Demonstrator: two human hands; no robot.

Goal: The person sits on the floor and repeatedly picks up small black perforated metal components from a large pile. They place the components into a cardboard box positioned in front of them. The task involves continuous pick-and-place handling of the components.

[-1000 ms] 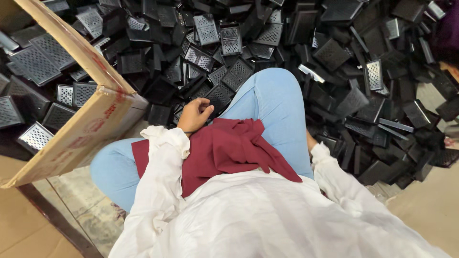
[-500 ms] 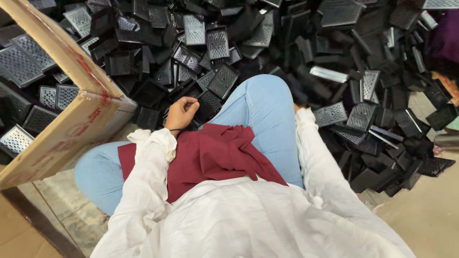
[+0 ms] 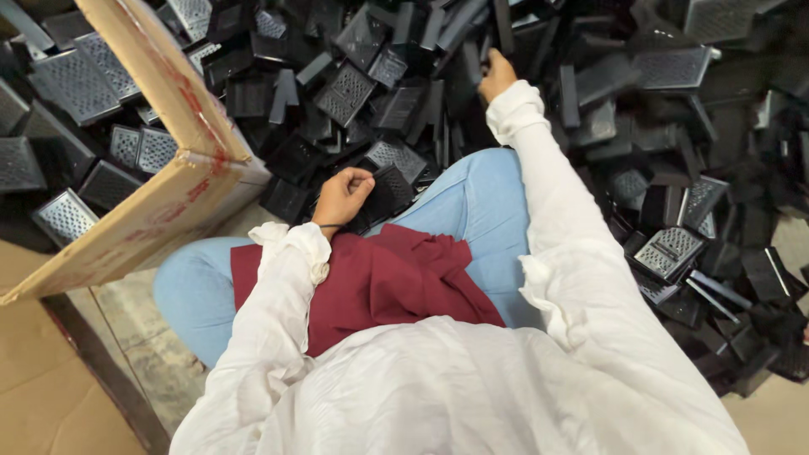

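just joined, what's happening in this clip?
A person in a white top sits on the floor amid a big pile of black perforated parts. The right hand is stretched out into the pile, fingers on a piece there. The left hand is curled by the knee against a black perforated piece. A cardboard box on the left holds more of these parts.

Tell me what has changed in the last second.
The right hand, out of view before, has reached forward into the pile of black grater pieces; whether it grips one cannot be told. The left hand stays curled by the knee, now against a black grater piece. The cardboard box and red cloth stayed put.
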